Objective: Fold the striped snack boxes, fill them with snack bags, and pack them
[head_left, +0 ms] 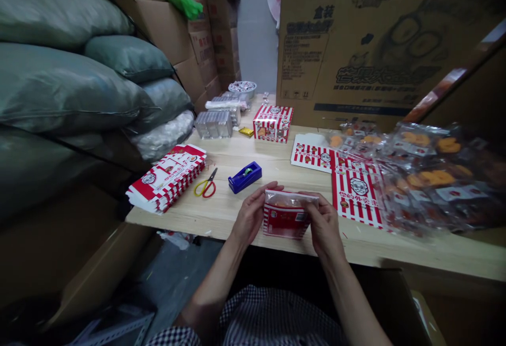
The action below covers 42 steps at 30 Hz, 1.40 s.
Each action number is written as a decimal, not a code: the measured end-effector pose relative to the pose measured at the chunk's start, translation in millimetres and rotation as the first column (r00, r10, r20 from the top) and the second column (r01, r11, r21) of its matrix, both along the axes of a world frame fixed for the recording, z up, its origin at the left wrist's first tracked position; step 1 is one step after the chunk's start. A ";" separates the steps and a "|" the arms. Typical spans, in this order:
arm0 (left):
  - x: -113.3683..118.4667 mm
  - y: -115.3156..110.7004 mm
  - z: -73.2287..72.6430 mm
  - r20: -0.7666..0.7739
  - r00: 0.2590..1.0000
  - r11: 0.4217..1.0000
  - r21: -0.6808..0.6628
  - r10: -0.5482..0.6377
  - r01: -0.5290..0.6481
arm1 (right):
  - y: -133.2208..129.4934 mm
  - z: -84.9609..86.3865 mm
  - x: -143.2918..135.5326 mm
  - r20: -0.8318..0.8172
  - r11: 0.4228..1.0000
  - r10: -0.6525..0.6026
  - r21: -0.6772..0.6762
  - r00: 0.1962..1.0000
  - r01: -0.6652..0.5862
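Observation:
Between my two hands, just over the table's front edge, is a red-and-white striped carton [285, 223] with a clear plastic bag [290, 198] showing at its top. My left hand [252, 213] grips the carton's left side. On the other side, my right hand [323, 219] has its thumb at the upper right corner and the fingers behind. What lies deeper inside the carton is hidden. Beyond my left hand stands a blue tape dispenser [245, 177], with yellow-and-red handled scissors [206, 183] to its left.
Flattened striped cartons [168, 177] are stacked at the left. A made-up striped box [273, 123] stands at the back near clear plastic packs [214, 124]. Bagged snacks [435, 177] pile up on the right, partly over striped sheets [358, 190]. A large cardboard box [379, 45] stands behind.

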<state>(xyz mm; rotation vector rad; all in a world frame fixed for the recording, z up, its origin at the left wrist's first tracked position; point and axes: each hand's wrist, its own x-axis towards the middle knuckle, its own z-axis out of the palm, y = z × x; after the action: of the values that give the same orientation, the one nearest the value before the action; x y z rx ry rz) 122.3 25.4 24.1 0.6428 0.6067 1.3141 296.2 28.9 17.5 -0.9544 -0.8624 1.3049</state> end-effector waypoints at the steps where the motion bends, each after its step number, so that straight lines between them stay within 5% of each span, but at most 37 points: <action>1: 0.5 1.5 -1.1 -0.012 1.000 1.000 -0.022 0.009 -0.009 | 0.1 -0.2 -1.3 0.002 1.000 -0.016 0.002 1.000 0.016; 6: 1.1 11.8 -3.7 -0.121 0.992 0.999 -0.033 -0.021 0.017 | -2.9 1.4 -3.3 0.039 0.999 -0.044 0.024 0.998 0.043; 14: 4.2 21.7 2.9 -0.218 0.976 0.999 0.045 0.019 -0.010 | -5.5 11.1 24.7 -0.196 0.959 0.267 -0.041 0.944 -0.280; 20: 4.6 1.5 13.9 -0.203 0.979 0.982 -0.182 0.008 -0.046 | -35.7 23.5 27.7 -0.316 0.900 0.348 -0.151 0.882 -0.409; 26: 2.5 -45.1 -17.7 -0.172 0.979 0.897 -0.441 -0.111 0.025 | -78.2 -11.1 31.1 -0.458 0.845 0.258 -0.320 0.851 -0.428; 31: -1.1 -53.6 -39.1 -0.138 0.980 0.866 -0.496 -0.145 0.058 | -76.8 -43.7 33.4 -0.477 0.801 0.309 -0.336 0.823 -0.495; 38: -3.4 -49.2 -44.8 -0.149 0.977 0.896 -0.437 -0.154 0.075 | -70.6 -46.8 28.1 -0.464 0.809 0.289 -0.349 0.838 -0.472; 42: -6.6 -49.8 -51.0 -0.195 0.958 0.909 -0.399 -0.211 0.119 | -79.5 -46.3 28.9 -0.319 0.852 0.294 -0.339 0.901 -0.399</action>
<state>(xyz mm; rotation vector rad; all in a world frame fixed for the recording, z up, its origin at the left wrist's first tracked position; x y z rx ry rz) 115.7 -24.4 -26.9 0.5141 0.9549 0.9282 325.1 -50.6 -28.8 -0.9345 -0.5915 1.9305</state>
